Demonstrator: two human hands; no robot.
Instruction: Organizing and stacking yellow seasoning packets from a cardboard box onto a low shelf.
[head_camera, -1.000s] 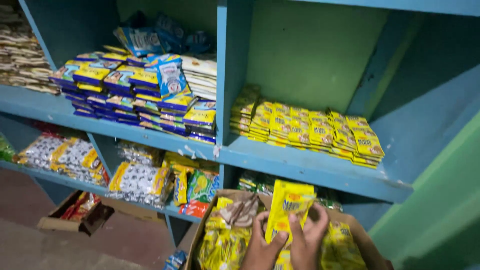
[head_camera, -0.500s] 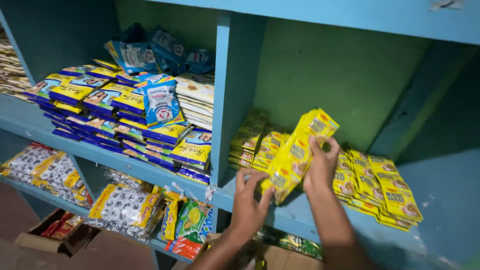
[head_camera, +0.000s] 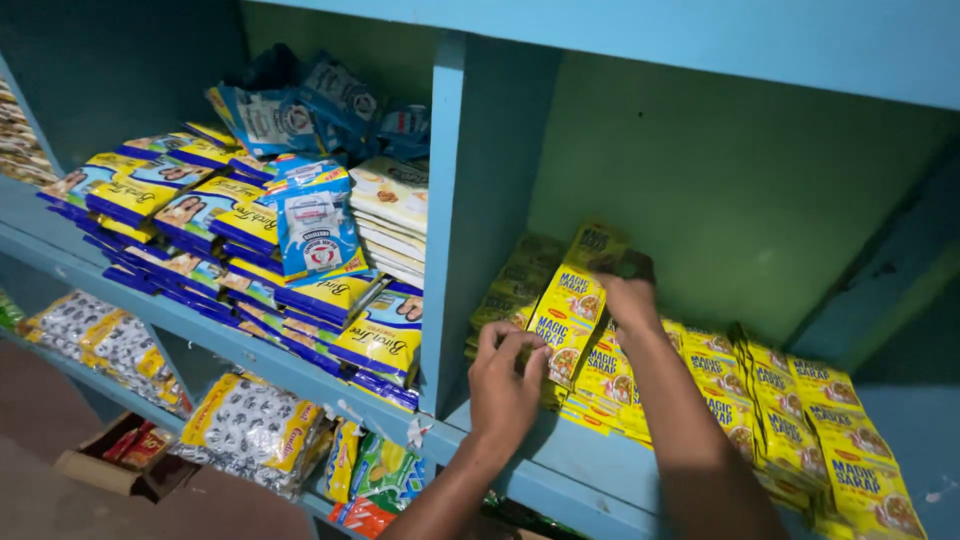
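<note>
Both my hands hold one strip of small yellow seasoning sachets (head_camera: 568, 312) inside the right compartment of a blue shelf (head_camera: 590, 470). My left hand (head_camera: 507, 378) grips the strip's lower end. My right hand (head_camera: 628, 292) pinches its upper end, near the green back wall. The strip hangs just above the stacks of the same yellow sachets (head_camera: 790, 420) lying in rows on the shelf board.
A blue upright divider (head_camera: 455, 220) stands left of my hands. The left compartment holds yellow-and-blue packets (head_camera: 250, 240) and blue-white pouches (head_camera: 315, 225). Lower shelves carry speckled bags (head_camera: 245, 425) and bright snack packs (head_camera: 385, 470). A cardboard box (head_camera: 110, 455) sits on the floor.
My hands lifted the yellow strip out of a box below, raised it to the right compartment, and now lower it deeper onto the leftmost sachet stacks.
</note>
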